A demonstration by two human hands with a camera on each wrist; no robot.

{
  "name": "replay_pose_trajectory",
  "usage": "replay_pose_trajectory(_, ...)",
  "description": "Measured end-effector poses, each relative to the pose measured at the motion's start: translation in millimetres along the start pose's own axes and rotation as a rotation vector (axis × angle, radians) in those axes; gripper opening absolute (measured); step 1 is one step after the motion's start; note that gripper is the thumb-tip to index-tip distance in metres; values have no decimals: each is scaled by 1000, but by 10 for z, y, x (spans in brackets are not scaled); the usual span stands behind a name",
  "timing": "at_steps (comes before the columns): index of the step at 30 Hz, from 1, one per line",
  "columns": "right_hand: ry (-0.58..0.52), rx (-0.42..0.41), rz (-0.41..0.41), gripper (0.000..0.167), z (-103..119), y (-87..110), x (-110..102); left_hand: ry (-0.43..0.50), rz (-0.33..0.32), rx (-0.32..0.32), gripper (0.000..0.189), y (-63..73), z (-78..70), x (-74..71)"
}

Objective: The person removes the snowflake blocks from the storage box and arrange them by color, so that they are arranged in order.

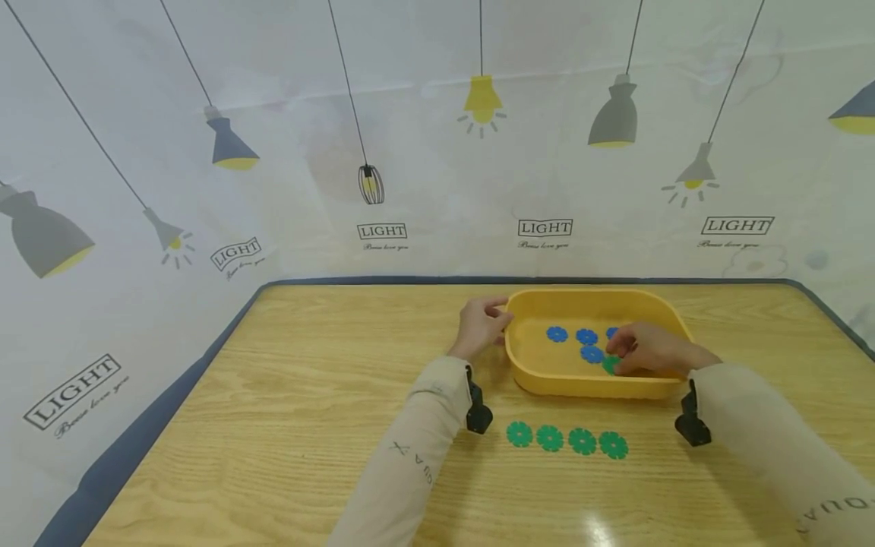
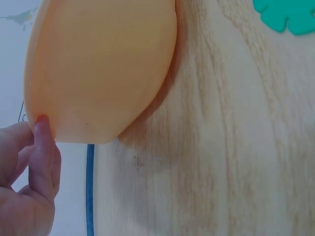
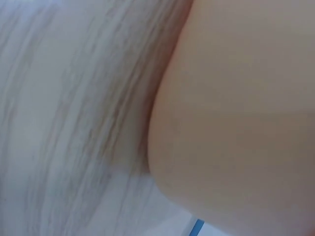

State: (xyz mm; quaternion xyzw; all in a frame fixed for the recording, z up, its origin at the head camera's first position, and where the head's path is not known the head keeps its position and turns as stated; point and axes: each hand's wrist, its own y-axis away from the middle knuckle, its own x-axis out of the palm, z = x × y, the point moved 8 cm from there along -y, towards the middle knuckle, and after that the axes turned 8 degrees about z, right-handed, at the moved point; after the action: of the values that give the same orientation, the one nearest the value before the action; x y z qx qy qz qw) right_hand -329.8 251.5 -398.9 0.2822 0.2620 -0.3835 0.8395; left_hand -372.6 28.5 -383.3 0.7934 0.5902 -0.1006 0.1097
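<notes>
A yellow plastic basin (image 1: 601, 388) stands on the table, and my left hand (image 1: 480, 328) grips its left rim. In the left wrist view, the fingers of the left hand (image 2: 37, 177) pinch the basin wall (image 2: 108, 64). Inside the basin my right hand (image 1: 645, 349) pinches a green snowflake disc (image 1: 610, 366), partly covered by the fingers. Several blue snowflake discs (image 1: 557, 334) lie on the basin floor near it. Only the outside of the basin (image 3: 231, 123) shows in the right wrist view; the right hand is out of sight there.
Several green snowflake discs (image 1: 550, 438) lie in a row on the wooden table (image 1: 307, 395), in front of the basin. Behind the table hangs a pale wall covering (image 1: 437, 182) printed with lamps.
</notes>
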Motion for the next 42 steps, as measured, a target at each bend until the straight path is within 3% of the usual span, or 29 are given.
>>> replay_pose_trajectory(10,13,5,-64,34,-37,-26,-32,7,10,-3,35,-3,9,0)
replay_pose_trajectory(19,-75,6,0,43,-60,-28,2,24,12,3,35,-5,-17,-6)
replay_pose_trajectory(30,-70,6,7,32,-38,-64,44,24,-1,-1,35,-13,10,-17)
replay_pose_trajectory(42,-68,17,-52,22,-30,-53,-1,18,-8,10,34,3,5,-7)
